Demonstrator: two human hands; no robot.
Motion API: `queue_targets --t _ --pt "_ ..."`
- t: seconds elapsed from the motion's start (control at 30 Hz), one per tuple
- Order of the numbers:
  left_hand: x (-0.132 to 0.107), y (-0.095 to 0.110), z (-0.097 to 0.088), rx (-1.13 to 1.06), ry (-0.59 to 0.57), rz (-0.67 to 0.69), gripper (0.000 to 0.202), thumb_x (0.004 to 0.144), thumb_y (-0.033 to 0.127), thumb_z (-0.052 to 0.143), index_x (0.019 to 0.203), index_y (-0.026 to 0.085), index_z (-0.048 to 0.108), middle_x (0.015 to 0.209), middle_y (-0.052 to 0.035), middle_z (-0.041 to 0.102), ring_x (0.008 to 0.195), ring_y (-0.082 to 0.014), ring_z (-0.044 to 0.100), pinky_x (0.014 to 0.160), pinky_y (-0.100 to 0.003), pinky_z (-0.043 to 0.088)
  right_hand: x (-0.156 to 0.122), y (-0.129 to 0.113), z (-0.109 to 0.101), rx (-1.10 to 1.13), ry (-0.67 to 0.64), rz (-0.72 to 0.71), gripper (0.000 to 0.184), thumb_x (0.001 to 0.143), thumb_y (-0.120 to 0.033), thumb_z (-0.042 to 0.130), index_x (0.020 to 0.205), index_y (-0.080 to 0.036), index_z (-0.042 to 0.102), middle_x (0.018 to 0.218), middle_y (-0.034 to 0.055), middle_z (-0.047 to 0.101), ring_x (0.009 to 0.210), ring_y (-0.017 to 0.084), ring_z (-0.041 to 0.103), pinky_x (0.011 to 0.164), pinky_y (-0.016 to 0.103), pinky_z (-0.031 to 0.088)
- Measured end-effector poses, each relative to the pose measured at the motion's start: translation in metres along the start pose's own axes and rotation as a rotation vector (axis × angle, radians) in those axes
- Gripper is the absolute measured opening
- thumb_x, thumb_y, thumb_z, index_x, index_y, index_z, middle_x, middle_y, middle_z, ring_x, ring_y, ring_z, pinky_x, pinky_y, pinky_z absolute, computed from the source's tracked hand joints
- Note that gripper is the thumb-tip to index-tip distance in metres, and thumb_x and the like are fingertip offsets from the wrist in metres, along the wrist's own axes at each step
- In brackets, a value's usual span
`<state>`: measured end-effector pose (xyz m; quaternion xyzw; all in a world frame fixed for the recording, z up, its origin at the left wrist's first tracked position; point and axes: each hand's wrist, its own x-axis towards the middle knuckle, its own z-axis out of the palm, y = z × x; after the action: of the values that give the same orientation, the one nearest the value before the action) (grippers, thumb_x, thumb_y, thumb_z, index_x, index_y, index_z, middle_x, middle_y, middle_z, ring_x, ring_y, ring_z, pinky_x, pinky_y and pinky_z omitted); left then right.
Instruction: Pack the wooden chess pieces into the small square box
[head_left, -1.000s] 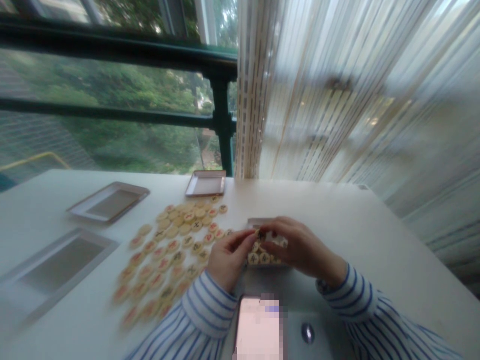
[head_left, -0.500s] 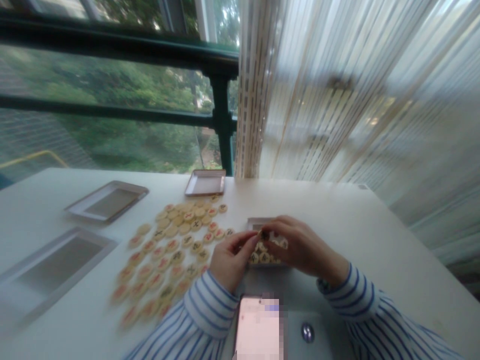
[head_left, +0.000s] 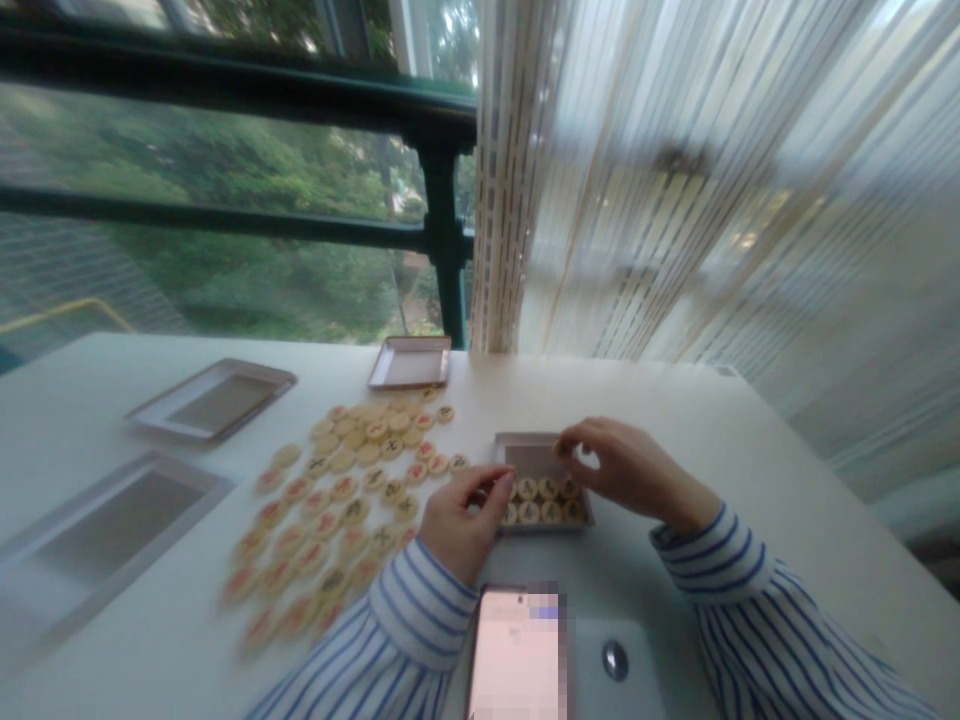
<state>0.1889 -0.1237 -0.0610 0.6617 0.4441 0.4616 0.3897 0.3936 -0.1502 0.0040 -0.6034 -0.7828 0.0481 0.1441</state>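
Note:
My right hand (head_left: 626,465) pinches a round wooden Chinese chess piece (head_left: 559,450) over the right rear part of a small tray (head_left: 536,437). Two rows of pieces with dark characters (head_left: 548,489) lie in the front half of that tray. At the tray's left side is my left hand (head_left: 463,515), thumb and fingertips pressed together; I cannot make out whether anything is between them. Loose chess pieces (head_left: 345,488), with red or dark characters and some blank faces up, spread over the table to the left of my left hand.
Another tray (head_left: 411,366) stands at the back, and two more, a tray (head_left: 214,398) and a larger-looking tray (head_left: 120,540), at the left. A phone (head_left: 514,655) lies near me, beside a shiny oval object (head_left: 615,661). Railing (head_left: 446,230) and string curtain (head_left: 502,180) border the table's far side.
My hands have come apart. The right one moved right and slightly back with a chess piece, uncovering the rows in the tray. My left hand stays almost in place.

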Motion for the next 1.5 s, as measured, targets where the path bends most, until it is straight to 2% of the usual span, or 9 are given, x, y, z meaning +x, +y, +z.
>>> queue_targets --t 0.23,0.4,1.1,1.5 --pt "-0.001 -0.002 0.0 0.102 0.015 0.141 0.019 0.076 0.03 0.056 0.083 0.018 0.068 0.072 -0.0021 0.069 0.057 -0.0114 0.059 0.056 -0.023 0.049 0.001 0.007 0.003 -0.085 -0.093 0.046 0.019 0.082 -0.032 0.052 0.091 -0.022 0.064 0.087 0.0047 0.062 0.076 0.014 0.056 0.069 0.024 0.041" --pt "0.0 -0.001 -0.002 0.158 0.008 0.241 0.017 0.077 0.027 0.055 0.084 0.017 0.066 0.084 -0.0055 0.069 0.069 -0.0131 0.061 0.061 -0.024 0.052 0.001 0.008 0.005 -0.092 -0.128 0.058 0.022 0.083 -0.036 0.05 0.091 -0.022 0.065 0.087 0.0054 0.061 0.076 0.015 0.056 0.069 0.024 0.04" --pt "0.001 -0.002 -0.003 0.198 0.02 0.266 0.014 0.077 0.023 0.055 0.082 0.017 0.066 0.088 -0.0062 0.068 0.076 -0.0151 0.063 0.063 -0.025 0.053 0.003 0.016 0.012 -0.063 -0.173 0.078 0.024 0.083 -0.038 0.05 0.089 -0.021 0.066 0.084 0.0051 0.06 0.073 0.015 0.056 0.068 0.025 0.039" --pt "0.001 -0.001 -0.004 0.2 0.017 0.284 0.014 0.076 0.023 0.055 0.082 0.017 0.066 0.087 -0.0066 0.068 0.075 -0.0151 0.063 0.062 -0.024 0.053 0.004 0.019 0.013 -0.014 -0.209 0.09 0.024 0.082 -0.036 0.052 0.096 -0.022 0.066 0.084 0.005 0.062 0.075 0.016 0.058 0.068 0.025 0.04"
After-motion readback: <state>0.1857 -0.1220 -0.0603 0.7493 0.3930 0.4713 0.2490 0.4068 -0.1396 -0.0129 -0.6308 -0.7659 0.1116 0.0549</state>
